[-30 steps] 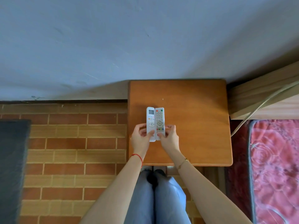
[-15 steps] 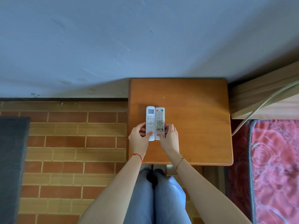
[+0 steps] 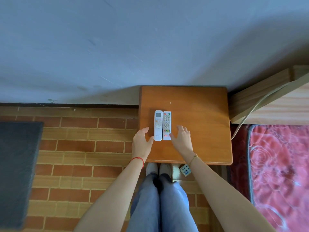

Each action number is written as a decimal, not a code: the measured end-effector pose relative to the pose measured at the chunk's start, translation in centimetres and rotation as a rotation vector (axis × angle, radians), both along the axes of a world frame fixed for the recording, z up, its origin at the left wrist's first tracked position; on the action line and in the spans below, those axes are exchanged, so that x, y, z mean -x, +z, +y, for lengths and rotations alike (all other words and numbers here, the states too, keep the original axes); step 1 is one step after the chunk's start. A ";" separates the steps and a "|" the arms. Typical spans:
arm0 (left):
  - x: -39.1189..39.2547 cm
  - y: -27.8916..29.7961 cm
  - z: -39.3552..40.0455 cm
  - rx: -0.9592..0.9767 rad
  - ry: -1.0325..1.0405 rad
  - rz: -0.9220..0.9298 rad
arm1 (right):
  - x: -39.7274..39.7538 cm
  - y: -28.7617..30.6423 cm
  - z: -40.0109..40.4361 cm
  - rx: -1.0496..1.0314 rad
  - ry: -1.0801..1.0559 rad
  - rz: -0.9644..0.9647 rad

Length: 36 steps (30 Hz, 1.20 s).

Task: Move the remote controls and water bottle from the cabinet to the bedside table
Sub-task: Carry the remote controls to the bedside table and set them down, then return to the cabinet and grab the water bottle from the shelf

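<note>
Head view: left hand (image 3: 141, 142) and right hand (image 3: 181, 137), both spread, empty, flanking two remotes: AC remote (image 3: 158, 125), TV remote (image 3: 167, 125), side by side, touching, flat on bedside table (image 3: 200, 114). Bottle unseen.

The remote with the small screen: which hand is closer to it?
Left. The left hand is right beside the screen remote, thumb at its lower edge. The right hand is beyond the button remote.
</note>
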State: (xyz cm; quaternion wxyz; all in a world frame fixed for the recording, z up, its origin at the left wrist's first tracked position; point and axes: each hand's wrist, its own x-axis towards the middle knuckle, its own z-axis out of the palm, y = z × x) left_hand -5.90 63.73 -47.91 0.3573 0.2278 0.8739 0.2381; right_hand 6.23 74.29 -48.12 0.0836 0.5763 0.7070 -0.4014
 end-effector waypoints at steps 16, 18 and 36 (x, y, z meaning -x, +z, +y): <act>3.3 24.1 -5.8 -0.118 -0.324 0.430 | -3.0 23.8 -1.6 -0.336 0.243 0.089; 3.0 26.3 -7.0 -0.123 -0.317 0.426 | -3.2 25.9 -2.4 -0.364 0.247 0.108; 1.0 34.5 -19.8 -0.128 0.022 0.368 | -1.7 33.8 -9.8 -0.385 0.531 0.247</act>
